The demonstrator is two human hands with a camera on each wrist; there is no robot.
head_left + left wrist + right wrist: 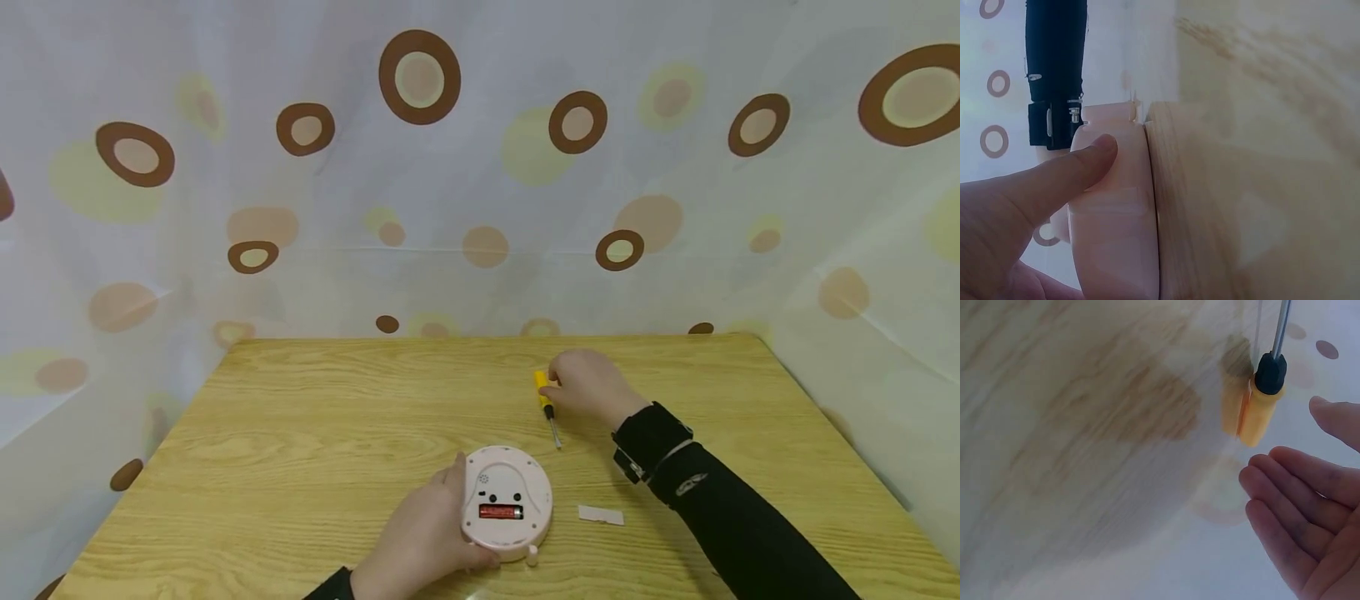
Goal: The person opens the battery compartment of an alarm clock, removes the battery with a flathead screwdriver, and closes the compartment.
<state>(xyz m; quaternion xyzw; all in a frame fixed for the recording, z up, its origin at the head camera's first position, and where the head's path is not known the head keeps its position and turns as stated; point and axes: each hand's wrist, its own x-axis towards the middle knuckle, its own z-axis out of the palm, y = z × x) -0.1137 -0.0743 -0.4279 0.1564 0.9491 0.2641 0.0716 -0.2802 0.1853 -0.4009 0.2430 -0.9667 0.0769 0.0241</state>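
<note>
A round, pale pink alarm clock (517, 462) lies with its back up on the table, a small foot showing at its near edge. In its open battery compartment sits a red battery (495, 512). My left hand (427, 529) grips the clock from the left; in the left wrist view the thumb presses on its pink side (1116, 250). Farther back lies a screwdriver (543, 390) with a yellow handle, its metal tip toward me. My right hand (592, 387) is just right of that handle. The right wrist view shows this hand (1316, 512) with relaxed fingers, apart from the screwdriver (1259, 415).
A small pale battery cover (600, 515) lies right of the clock, below the right forearm. The wood-grain table (337, 417) has a glossy surface. Behind it and along the sides hangs a pale curtain (480, 183) with brown and beige circles.
</note>
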